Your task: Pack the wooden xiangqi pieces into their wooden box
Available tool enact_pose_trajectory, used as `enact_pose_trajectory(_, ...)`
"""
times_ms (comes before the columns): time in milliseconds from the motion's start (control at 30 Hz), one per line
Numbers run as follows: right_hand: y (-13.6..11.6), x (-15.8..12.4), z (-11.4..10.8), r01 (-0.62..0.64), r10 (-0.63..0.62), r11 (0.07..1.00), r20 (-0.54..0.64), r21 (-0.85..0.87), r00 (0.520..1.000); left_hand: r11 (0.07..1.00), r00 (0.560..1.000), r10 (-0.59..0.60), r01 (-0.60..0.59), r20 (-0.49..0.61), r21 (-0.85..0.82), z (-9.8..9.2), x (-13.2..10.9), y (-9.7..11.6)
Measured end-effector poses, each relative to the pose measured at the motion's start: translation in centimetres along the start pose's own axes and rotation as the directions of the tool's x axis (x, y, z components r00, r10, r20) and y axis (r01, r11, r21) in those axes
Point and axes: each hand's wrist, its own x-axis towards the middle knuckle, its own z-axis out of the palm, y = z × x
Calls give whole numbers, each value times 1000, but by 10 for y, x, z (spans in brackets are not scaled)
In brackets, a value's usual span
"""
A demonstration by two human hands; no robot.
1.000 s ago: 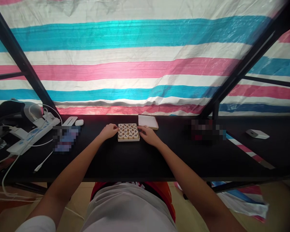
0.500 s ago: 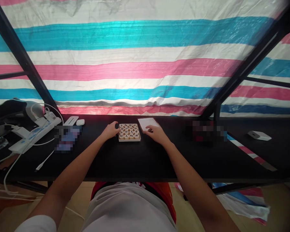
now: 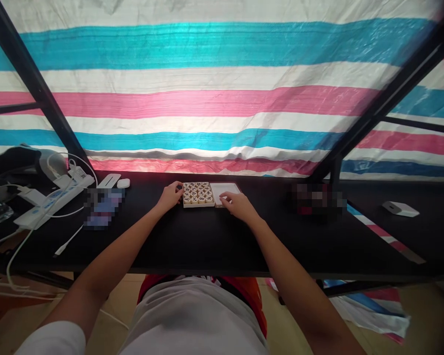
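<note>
A shallow white box (image 3: 199,204) packed with rows of round Chinese chess pieces (image 3: 199,192) lies on the black table. My left hand (image 3: 170,195) is closed at its left edge, thumb and forefinger against the side. The box lid (image 3: 224,188), pale inside and turned upward, lies flat against the box's right side. Over the lid's near right part, my right hand (image 3: 239,204) has its fingers bent onto it, hiding that corner.
At left are a white power strip (image 3: 55,199) with cables, a blurred phone-like item (image 3: 104,209) and a small white case (image 3: 123,183). A blurred dark item (image 3: 311,198) and a white adapter (image 3: 400,209) lie right. Striped sheeting (image 3: 207,103) hangs behind the table.
The box has slid a little away from me. The lid has turned and now lines up against the box's right side; both hands have stayed at them.
</note>
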Motion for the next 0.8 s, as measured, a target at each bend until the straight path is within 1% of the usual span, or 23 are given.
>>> enact_pose_trajectory(133,0,2,7,41,-41,999,-1,-3,999,973,990,141,-142,14,183,-1,1,0)
enact_pose_trajectory(200,1,3,9,68,-67,998,-15,6,998,948,982,183,-186,37,258,-1,0,1)
enact_pose_trajectory(333,5,3,10,98,-97,995,-11,31,995,964,987,154,-158,37,213,-5,-3,6)
enact_pose_trajectory(433,8,3,9,65,-67,994,17,84,998,977,991,123,-130,52,166,-10,-6,11)
enact_pose_trajectory(467,8,3,8,47,-51,994,30,103,998,977,992,116,-124,55,171,-11,-7,12)
enact_pose_trajectory(533,9,3,6,21,-29,993,61,119,998,966,992,122,-122,12,226,-13,-7,13)
enact_pose_trajectory(600,9,3,4,21,-32,993,95,116,995,942,984,169,-146,-51,301,-15,-6,12)
enact_pose_trajectory(633,10,3,4,25,-38,993,108,115,993,932,980,191,-163,-56,322,-15,-5,12)
enact_pose_trajectory(700,11,3,3,37,-52,991,119,128,992,927,980,201,-190,-1,325,-17,-4,11)
enact_pose_trajectory(800,15,5,6,70,-85,984,90,163,992,929,984,163,-177,71,325,-19,-6,13)
